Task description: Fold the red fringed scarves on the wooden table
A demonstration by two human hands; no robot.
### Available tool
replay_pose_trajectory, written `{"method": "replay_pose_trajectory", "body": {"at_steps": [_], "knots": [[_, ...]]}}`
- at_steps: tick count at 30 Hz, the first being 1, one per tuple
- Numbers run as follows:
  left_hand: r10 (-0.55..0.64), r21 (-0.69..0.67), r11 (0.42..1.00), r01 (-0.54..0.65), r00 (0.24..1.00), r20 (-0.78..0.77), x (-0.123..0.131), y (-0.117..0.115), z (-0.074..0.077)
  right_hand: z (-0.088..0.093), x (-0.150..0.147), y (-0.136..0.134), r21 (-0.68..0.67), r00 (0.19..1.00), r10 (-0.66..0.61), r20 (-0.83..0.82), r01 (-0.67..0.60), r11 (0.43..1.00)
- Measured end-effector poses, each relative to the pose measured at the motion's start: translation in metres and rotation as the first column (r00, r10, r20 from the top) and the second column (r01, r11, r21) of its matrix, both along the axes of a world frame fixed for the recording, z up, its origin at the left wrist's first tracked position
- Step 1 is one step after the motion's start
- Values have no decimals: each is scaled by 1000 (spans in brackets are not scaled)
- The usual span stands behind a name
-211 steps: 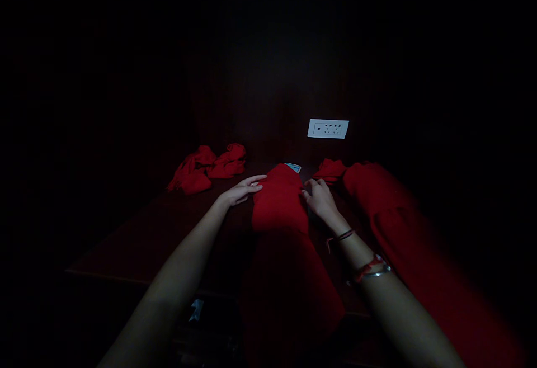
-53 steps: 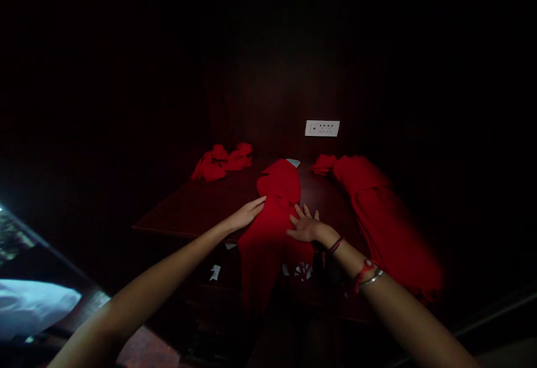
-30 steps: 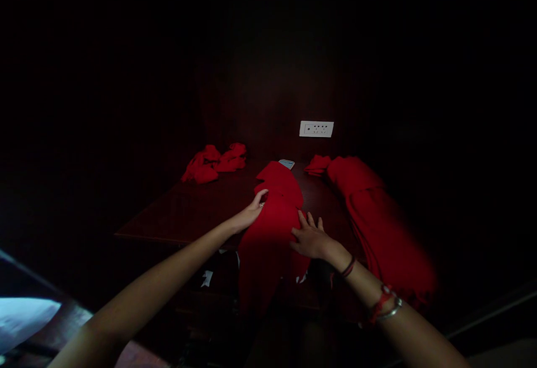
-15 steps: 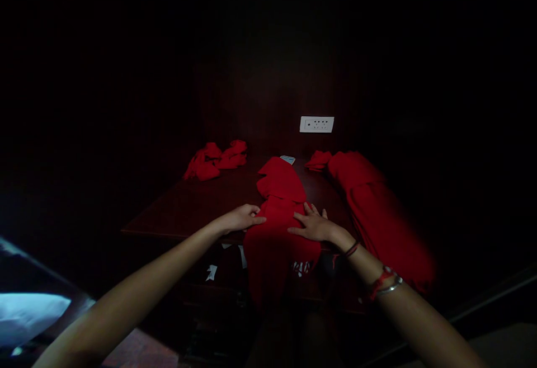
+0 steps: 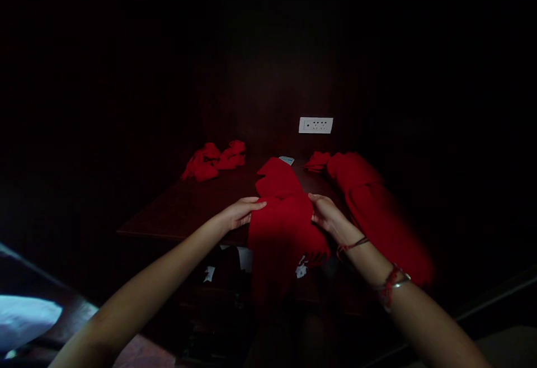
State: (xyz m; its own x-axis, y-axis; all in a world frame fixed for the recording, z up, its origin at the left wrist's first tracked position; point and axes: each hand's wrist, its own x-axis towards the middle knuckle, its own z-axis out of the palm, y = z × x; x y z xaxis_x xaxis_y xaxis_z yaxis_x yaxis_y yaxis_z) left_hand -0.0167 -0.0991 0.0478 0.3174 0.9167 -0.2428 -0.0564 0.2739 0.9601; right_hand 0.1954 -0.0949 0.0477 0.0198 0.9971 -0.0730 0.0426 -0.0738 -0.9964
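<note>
A long red scarf (image 5: pixel 279 222) lies down the middle of the dark wooden table (image 5: pixel 168 206), its near part hanging over the front edge, with a fringe visible low on the right. My left hand (image 5: pixel 243 212) grips the scarf's left edge, thumb on top and fingers underneath. On the opposite edge, my right hand (image 5: pixel 324 211) holds the cloth in the same way, its fingers partly hidden. Between both hands the cloth is slightly raised. Beyond them, the far part of the scarf rests on the tabletop in uneven folds.
Crumpled red cloth (image 5: pixel 210 164) sits at the back left. Along the right lies a long pile of red cloth (image 5: pixel 369 200). A phone (image 5: pixel 287 160) rests near the back wall, below a white socket panel (image 5: pixel 316 125). Pale scraps (image 5: pixel 208 273) show under the table's front edge.
My right hand has gone from lying spread on the scarf to gripping its right edge. My left hand has taken its edge too, and the cloth between them has lifted a little.
</note>
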Motion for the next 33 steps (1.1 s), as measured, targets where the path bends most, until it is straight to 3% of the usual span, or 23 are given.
{"method": "replay_pose_trajectory", "body": {"at_steps": [3,6,8,10,11,13,16,18,21,25,30,33], "knots": [[94,7,996,-94,995,-27,-8,3,-6,10,9,14,-17,988,-43,152,46,999],[99,95,992,-80,969,-224,-8,0,-13,8,14,11,93,897,-127,424,96,991],[90,221,975,1,911,-402,-3,-5,-17,2,13,-1,197,800,-101,591,-22,980],[157,385,919,87,814,-560,5,-8,-19,-6,7,-14,203,711,-11,703,-186,961],[204,444,888,122,761,-616,8,-9,-19,-9,4,-19,179,709,34,704,-224,958],[257,482,862,157,683,-683,14,-8,-19,-13,-2,-24,152,783,68,618,-203,967],[247,438,892,113,688,-682,15,-4,-20,-13,-3,-20,142,939,5,345,-57,988],[287,438,898,38,703,-650,9,-1,-21,-11,3,-15,112,980,-61,192,40,993],[297,410,912,9,674,-677,1,3,-22,-12,14,-8,98,981,-129,146,115,989],[145,299,951,82,733,-665,6,8,-17,-13,13,0,77,975,-25,220,8,997],[322,383,918,-101,753,-574,24,24,-14,-8,-1,18,249,875,-206,439,102,963],[366,392,909,-141,720,-590,16,31,-20,-10,3,30,300,851,-342,399,231,926]]}}
